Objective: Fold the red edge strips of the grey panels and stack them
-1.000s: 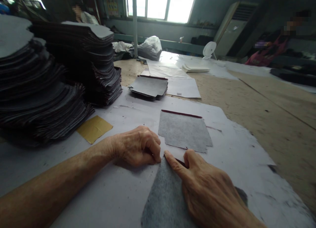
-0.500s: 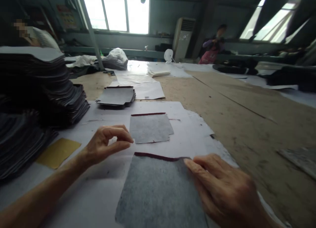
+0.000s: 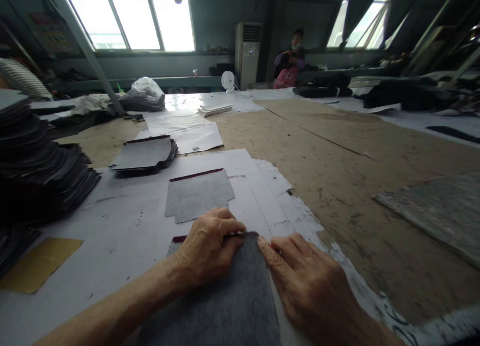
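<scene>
A grey fabric piece (image 3: 232, 306) with a dark red strip along its far edge lies before me on white paper (image 3: 123, 236). My left hand (image 3: 212, 246) rests over that far edge, its thumb and fingers pinching the edge near the right corner. At the same corner my right hand (image 3: 307, 276) grips the fabric's right edge between thumb and fingers. Both hands are closed, and the left one covers part of the red strip. Just beyond them a smaller grey piece (image 3: 198, 193), also red-edged, lies flat.
Left stand a neat stack of grey pieces (image 3: 144, 153), tall dark stacks (image 3: 45, 171) and a yellow card (image 3: 41, 263). A grey felt slab (image 3: 438, 211) lies right. Farther back are white sheets (image 3: 198, 136), a small fan (image 3: 228, 81) and a person (image 3: 288, 66).
My left hand has moved right onto the fabric's far edge and closed on it. My right hand stays at the corner. The whole view has swung to the right.
</scene>
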`<state>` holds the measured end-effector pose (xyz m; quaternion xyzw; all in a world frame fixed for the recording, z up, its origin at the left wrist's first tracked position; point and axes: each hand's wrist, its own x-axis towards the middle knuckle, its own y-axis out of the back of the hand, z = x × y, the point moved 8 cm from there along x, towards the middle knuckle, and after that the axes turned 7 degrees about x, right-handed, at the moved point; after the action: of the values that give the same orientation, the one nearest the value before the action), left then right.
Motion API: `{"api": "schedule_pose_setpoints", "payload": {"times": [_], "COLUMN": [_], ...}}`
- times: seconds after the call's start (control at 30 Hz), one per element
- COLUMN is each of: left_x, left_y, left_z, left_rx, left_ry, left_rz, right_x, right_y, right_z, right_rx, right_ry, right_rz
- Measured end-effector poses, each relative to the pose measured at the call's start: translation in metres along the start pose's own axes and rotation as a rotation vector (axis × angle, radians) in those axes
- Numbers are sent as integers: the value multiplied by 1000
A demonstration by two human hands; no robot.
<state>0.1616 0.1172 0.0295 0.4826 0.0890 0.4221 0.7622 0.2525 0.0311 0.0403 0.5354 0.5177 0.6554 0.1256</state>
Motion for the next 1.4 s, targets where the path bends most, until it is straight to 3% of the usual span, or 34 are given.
{"api": "schedule_pose_setpoints", "payload": {"times": [0.1,0.23,0.4,0.77,0.97,1.17,1.4], "left_x": [-3,-12,-18,-19,-20,-17,-26], "left_y": [-3,-1,-4,-15,-18,-18,-12], "left_z": [0,14,23,22,27,25,20], "left_rx": [-10,65,101,180,292,293,222], "left_ry": [-6,-201,-366,-379,-403,-350,-392], "left_rz": [39,81,31,-73,-76,-88,-122], "right_x": [-1,0,0,1,-2,1,-2], "right_y": [-1,-3,-6,-5,2,-1,-12], "right_z": [2,5,6,9,19,8,8], "right_rx": [28,51,57,122,162,76,22], "right_ry": [-13,-35,-59,-79,-150,-33,-30], "right_rz": [2,-15,-32,-2,93,40,-89]}}
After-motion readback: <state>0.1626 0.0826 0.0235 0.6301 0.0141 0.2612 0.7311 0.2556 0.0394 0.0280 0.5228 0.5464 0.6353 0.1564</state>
